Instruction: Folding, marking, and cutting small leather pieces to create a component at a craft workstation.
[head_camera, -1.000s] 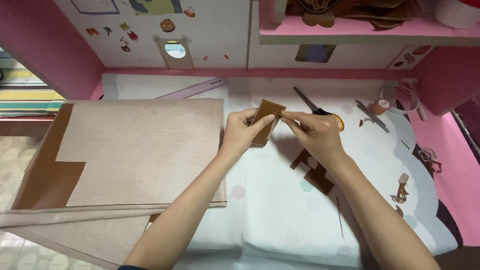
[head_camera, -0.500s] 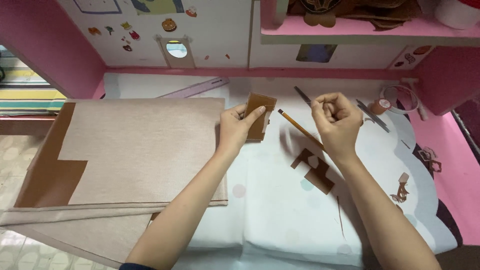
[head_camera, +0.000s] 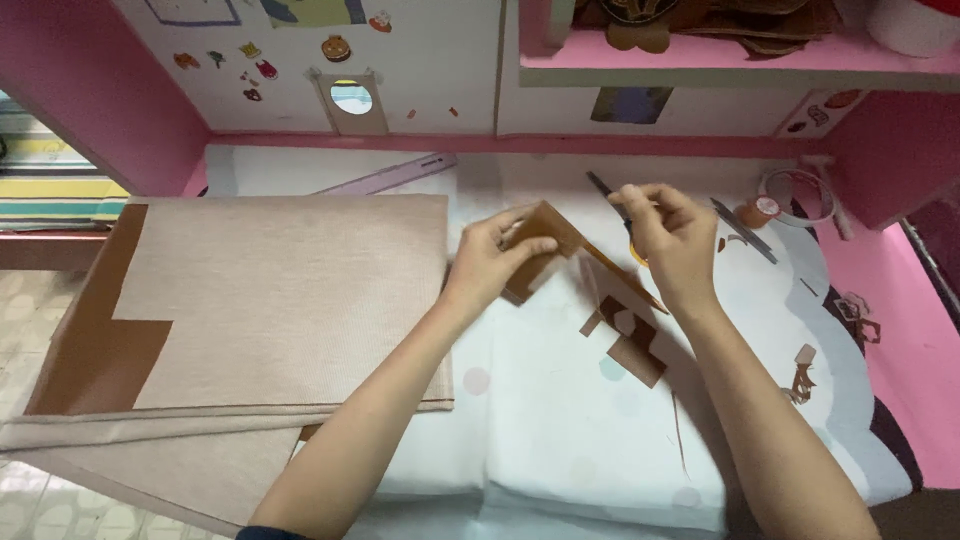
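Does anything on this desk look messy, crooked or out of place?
Mostly small brown offcuts scattered over the white cover near the right edge. The big beige sheet hangs askew off the desk's left side. The left hand holds a folded brown piece; nothing looks spilled or broken.

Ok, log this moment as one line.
left hand: holds brown piece | right hand: raised beside it, grip unclear | scissors behind | scraps on cloth

A small brown leather piece is being pinched at its left edge, folded into an angle, peak pointing far. A thin strip is running from it down toward the right
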